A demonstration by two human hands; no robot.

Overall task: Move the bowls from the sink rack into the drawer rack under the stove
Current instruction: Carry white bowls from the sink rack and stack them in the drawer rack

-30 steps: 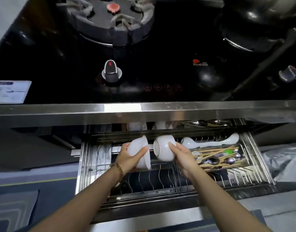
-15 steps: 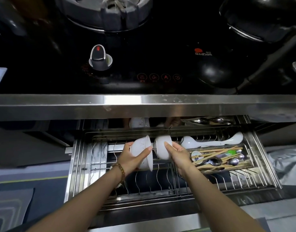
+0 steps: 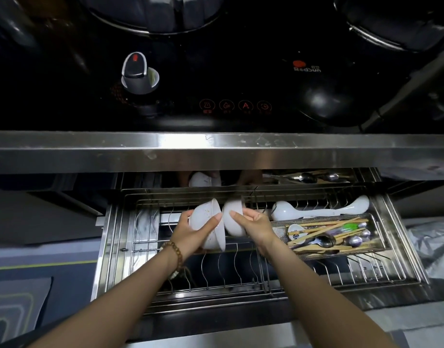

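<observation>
The fingers [image 3: 214,219] of my left hand [image 3: 191,232] are curled round the left bowl [image 3: 203,214], thumb across its outer wall, the rest underneath and hidden. My right hand [image 3: 256,226] grips the right bowl [image 3: 233,207] the same way, thumb pressed on the near side. Both bowls are white, held just beside each other over the back rows of the drawer rack [image 3: 108,247], which is pulled out below the stove [image 3: 241,71].

I have each bowl tipped on its edge, not flat, because the rack is made of upright wire prongs: a bowl only sits there if its rim slips down between two of them. I take one in each hand so I can set them as a pair in neighbouring slots. I keep to the left half, since the cutlery tray [image 3: 376,237] and a white ladle [image 3: 316,210] fill the right side. I cannot tell whether either rim touches the wires yet, or whether the bowls touch each other. To my mind this is the seating step, and the danger is one rim knocking the other.
</observation>
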